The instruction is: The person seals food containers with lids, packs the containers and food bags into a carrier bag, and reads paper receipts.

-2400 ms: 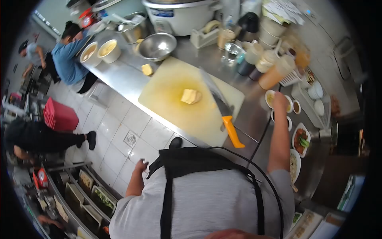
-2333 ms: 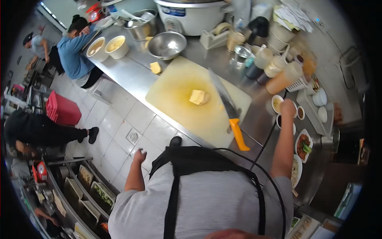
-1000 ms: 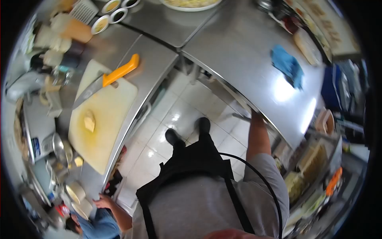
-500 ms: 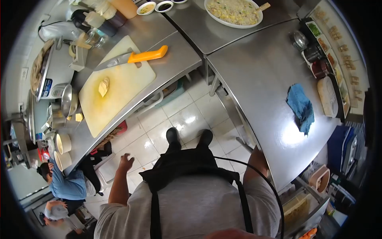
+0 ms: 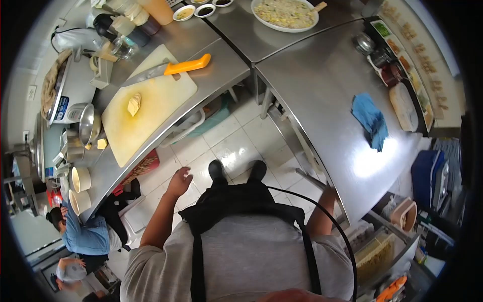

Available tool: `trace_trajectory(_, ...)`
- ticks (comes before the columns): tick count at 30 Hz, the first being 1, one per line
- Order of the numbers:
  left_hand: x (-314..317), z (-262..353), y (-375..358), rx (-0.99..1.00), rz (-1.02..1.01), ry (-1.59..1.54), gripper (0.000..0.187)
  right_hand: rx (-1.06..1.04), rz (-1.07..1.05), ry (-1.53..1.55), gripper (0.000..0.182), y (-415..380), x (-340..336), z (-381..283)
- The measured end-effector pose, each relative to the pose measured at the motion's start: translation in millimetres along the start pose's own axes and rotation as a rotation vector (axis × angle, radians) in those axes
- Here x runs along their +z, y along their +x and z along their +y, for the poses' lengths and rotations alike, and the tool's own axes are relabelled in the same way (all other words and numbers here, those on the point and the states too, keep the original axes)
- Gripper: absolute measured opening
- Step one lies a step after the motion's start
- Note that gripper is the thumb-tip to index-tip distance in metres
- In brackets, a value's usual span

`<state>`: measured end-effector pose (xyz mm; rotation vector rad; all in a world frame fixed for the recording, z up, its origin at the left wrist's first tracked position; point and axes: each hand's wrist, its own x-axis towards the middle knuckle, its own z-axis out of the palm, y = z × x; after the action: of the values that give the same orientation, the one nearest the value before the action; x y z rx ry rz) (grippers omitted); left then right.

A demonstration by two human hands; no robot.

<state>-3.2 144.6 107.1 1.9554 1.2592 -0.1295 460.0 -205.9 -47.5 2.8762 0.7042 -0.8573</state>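
My left hand [image 5: 180,181] hangs over the tiled floor between the counters, its fingers loosely curled, apart and holding nothing. My right forearm reaches under the edge of the right steel table [image 5: 302,90], which hides the hand. On the left counter lies a pale cutting board [image 5: 168,103], the surface nearest my left hand. A knife with an orange handle [image 5: 187,67] rests across its far part, and a pale yellow piece of food [image 5: 134,104] sits near its middle. A crumpled blue cloth [image 5: 370,121] lies on the right table.
A plate of fried rice [image 5: 284,14] stands at the back, near small sauce dishes [image 5: 205,10]. Jars [image 5: 390,74] and topping trays line the right side. Steel bowls [image 5: 89,125] and two paper tubs [image 5: 80,179] edge the left counter. A person in blue [image 5: 88,234] is at lower left.
My left hand has swung forward and to the right, and its forearm shows more. The view has shifted slightly, moving the right table leftward. Items on the counters keep their places.
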Motion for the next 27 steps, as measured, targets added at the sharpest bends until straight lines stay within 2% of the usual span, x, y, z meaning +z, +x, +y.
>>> trace_trajectory(1, 6, 13, 11, 0.052, 0.007, -0.09, 0.031, -0.1, -0.012, 0.027, 0.037, -15, -6, -23)
trace_trajectory(2, 7, 42, 17, 0.086, -0.004, -0.15, 0.029, -0.158, -0.013, 0.247, 0.037, -31, -16, -53)
trace_trajectory(3, 13, 58, 25, 0.192, -0.025, -0.268, 0.027, -0.197, -0.035, 0.587, 0.037, -50, -30, -92)
trace_trajectory(4, 16, 74, 34, 0.262, -0.079, -0.383, 0.025, -0.195, -0.031, 1.323, 0.031, -69, -41, -136)
trace_trajectory(6, 5, 127, 36, 0.251, -0.195, -0.62, 0.027, -0.367, -0.151, 1.512, 0.031, -101, -79, -200)
trace_trajectory(8, -12, 161, 30, 0.274, -0.264, -0.763, 0.028, -0.706, -0.123, 1.478, 0.032, -118, -109, -248)
trace_trajectory(11, -40, 184, 22, 0.338, -0.367, -0.901, 0.025, -1.006, -0.202, 1.443, 0.034, -140, -151, -289)
trace_trajectory(14, -58, 194, 6, 0.424, -0.33, -0.835, 0.02, -1.031, -0.343, 1.214, 0.036, -151, -182, -297)
trace_trajectory(17, -63, 192, 1, 0.529, -0.076, -0.64, 0.015, -1.129, -0.432, 1.225, 0.03, -165, -206, -304)
trace_trajectory(20, -76, 197, -5, 0.761, 0.059, -0.406, 0.013, -1.109, -0.483, 1.106, 0.022, -170, -231, -308)
trace_trajectory(24, -89, 198, -5, 0.915, 0.087, -0.224, 0.014, -1.132, -0.679, 0.988, 0.02, -172, -245, -318)
trace_trajectory(27, -95, 197, -2, 0.964, 0.062, -0.182, 0.015, -1.059, -0.818, 0.992, 0.016, -174, -247, -320)
